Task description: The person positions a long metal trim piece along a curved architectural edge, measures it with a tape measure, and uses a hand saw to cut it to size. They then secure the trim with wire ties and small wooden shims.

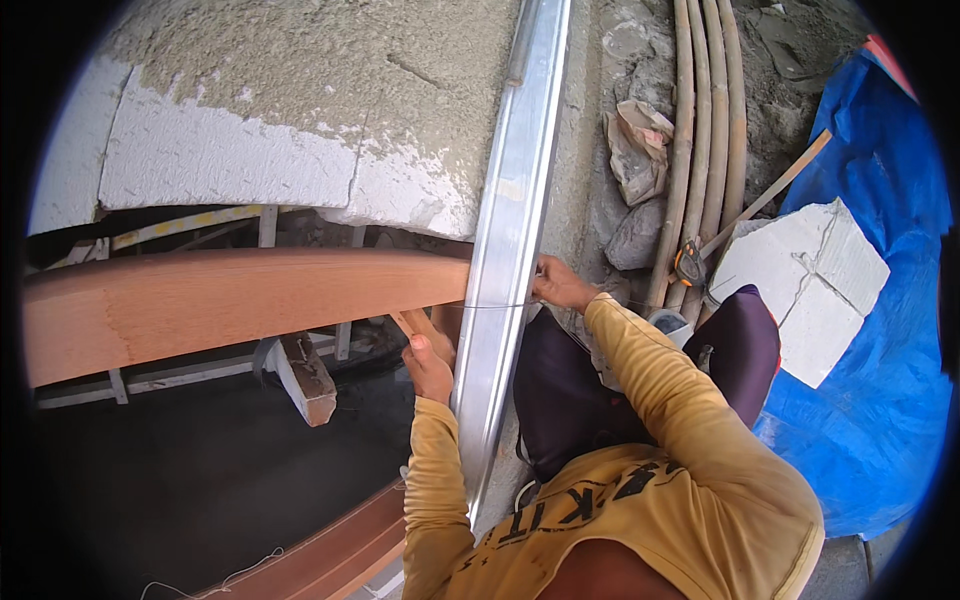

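My left hand (430, 365) is closed on a small wooden piece (410, 326) under the long reddish wooden beam (230, 297), beside the silver metal channel (505, 180) that runs from top to bottom. My right hand (563, 288) has its fingers curled at the channel's far right edge, near the right end of the beam. A thin wire (500, 306) crosses the channel toward that hand; whether my fingers grip it or the channel is unclear.
Rough render over white blocks (230, 160) lies upper left, above a dark opening (200, 460) with framing. Wooden poles (715, 100), a tape measure (688, 263), crumpled paper (640, 150), broken white board (800, 290) and blue tarp (870, 420) are right. Another timber (320, 540) is low left.
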Available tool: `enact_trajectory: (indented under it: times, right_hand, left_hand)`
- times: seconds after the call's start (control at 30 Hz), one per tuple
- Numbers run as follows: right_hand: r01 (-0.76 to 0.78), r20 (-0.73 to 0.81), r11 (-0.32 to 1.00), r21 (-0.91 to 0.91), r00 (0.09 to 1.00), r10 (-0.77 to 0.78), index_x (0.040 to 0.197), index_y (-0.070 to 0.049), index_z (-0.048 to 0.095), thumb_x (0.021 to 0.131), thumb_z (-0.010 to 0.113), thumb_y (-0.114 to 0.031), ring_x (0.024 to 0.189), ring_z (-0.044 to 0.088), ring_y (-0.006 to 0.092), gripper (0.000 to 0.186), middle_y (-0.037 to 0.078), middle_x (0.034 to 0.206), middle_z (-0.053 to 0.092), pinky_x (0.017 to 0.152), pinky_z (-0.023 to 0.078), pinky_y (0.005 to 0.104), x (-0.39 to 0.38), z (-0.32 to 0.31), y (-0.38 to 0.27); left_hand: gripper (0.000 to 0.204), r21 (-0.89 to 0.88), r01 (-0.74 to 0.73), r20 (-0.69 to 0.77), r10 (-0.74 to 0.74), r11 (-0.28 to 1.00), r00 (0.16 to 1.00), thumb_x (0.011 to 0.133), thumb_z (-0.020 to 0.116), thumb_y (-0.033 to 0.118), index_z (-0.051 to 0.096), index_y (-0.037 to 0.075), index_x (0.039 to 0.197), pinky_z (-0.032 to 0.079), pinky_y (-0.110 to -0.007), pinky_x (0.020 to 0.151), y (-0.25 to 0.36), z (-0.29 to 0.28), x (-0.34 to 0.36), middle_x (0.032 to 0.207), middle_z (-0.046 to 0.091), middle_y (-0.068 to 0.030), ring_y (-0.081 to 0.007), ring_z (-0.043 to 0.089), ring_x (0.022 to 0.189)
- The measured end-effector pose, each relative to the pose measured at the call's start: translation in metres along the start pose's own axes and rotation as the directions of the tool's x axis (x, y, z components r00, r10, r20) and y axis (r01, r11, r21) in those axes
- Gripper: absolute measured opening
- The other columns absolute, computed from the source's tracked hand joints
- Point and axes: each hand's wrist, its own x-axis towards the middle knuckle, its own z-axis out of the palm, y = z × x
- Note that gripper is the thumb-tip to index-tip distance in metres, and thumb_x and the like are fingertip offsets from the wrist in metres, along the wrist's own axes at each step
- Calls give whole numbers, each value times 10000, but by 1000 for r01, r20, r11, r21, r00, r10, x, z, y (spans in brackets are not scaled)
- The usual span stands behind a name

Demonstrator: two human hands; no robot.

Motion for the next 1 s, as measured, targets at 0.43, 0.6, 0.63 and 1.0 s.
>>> enact_trajectory:
  times: [0.43, 0.6, 0.63, 1.0]
  right_hand:
    - [-95, 40, 995, 42, 995, 93, 1253, 27, 436, 794, 642, -322, 832, 620, 247, 612, 209, 891, 621, 721, 479, 334, -4, -3, -26]
    - [74, -167, 994, -87, 982, -87, 1257, 22, 430, 829, 633, -267, 728, 637, 209, 555, 170, 850, 623, 647, 500, 294, -10, 22, 5]
    - [8, -67, 996, -85, 998, -14, 1256, 20, 430, 830, 633, -274, 742, 635, 205, 556, 168, 852, 617, 646, 494, 291, -4, 8, -6]
    - [-24, -21, 996, -91, 1000, 23, 1198, 57, 478, 787, 621, -364, 779, 641, 304, 606, 246, 912, 627, 729, 490, 347, 0, -8, -21]
  left_hand:
    - [755, -233, 76, 22, -72, 969, 997, 752, 270, 839, 354, 96, 648, 321, -258, 549, -3, 6, 5, 632, 395, -24, -150, 376, 597]
    - [783, -257, 128, 10, -130, 958, 991, 690, 276, 890, 329, 114, 597, 338, -251, 560, -10, 2, 6, 613, 379, -20, -159, 376, 598]
    - [777, -266, 107, 14, -108, 958, 994, 695, 271, 887, 315, 118, 591, 342, -248, 563, -16, 0, 8, 623, 375, -16, -155, 375, 606]
    - [762, -335, 127, -21, -143, 934, 990, 705, 296, 875, 321, 116, 639, 357, -249, 606, 2, 14, 4, 649, 353, -2, -147, 385, 642]
